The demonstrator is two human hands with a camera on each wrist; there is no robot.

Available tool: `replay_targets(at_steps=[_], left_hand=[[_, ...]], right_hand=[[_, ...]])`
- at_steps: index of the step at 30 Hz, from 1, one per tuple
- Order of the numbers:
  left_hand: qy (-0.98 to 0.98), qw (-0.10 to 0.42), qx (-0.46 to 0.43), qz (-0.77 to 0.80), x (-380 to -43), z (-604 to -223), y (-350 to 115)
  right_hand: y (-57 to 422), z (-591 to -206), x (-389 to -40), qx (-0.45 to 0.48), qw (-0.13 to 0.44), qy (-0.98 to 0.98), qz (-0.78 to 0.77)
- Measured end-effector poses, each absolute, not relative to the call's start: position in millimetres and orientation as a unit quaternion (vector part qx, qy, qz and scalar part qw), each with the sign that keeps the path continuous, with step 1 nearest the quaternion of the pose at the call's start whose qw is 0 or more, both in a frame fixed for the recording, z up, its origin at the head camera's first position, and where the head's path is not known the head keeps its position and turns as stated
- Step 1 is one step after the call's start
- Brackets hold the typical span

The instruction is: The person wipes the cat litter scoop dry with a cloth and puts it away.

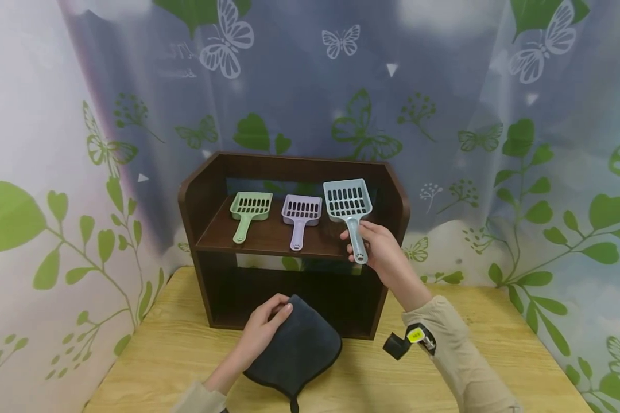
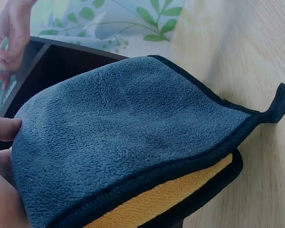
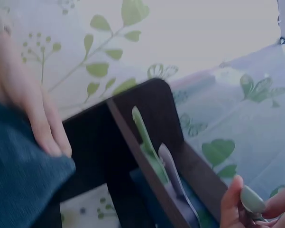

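A pale blue slotted litter scoop [image 1: 348, 198] is held by its handle in my right hand [image 1: 379, 249], at the right end of the shelf's upper board. My left hand [image 1: 262, 328] pinches the edge of a folded dark blue-grey cloth [image 1: 299, 350] in front of the lower compartment. In the left wrist view the cloth [image 2: 109, 123] shows a yellow inner face [image 2: 166, 199] and a black hanging loop. A green scoop [image 1: 250, 207] and a purple scoop [image 1: 302, 211] lie on the upper board, handles toward me.
The dark brown two-tier shelf [image 1: 202, 287] stands on a light wooden table [image 1: 150, 367]. Behind it hangs a curtain [image 1: 289, 74] printed with leaves and butterflies. A black strap with a yellow label [image 1: 415, 335] sits round my right wrist.
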State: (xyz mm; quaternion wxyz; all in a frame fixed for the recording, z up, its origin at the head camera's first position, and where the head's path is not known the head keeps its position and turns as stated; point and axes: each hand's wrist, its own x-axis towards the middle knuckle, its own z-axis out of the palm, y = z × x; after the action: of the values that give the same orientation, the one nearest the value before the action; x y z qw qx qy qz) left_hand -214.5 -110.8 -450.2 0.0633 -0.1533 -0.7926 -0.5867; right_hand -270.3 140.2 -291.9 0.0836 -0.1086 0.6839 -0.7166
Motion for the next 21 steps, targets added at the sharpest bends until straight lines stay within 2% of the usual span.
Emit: replay_targets(at_steps=[9,21], left_hand=[[-0.8,0.048,-0.149,-0.579,-213,-451,-117],[-0.803,0.046,-0.146,-0.576,-213,-455,-119]], right_hand=[[133,-292,-300,-0.054,0.107,0.714,-0.69],[133,-293,-310,-0.014,0.126,0.744,-0.656]])
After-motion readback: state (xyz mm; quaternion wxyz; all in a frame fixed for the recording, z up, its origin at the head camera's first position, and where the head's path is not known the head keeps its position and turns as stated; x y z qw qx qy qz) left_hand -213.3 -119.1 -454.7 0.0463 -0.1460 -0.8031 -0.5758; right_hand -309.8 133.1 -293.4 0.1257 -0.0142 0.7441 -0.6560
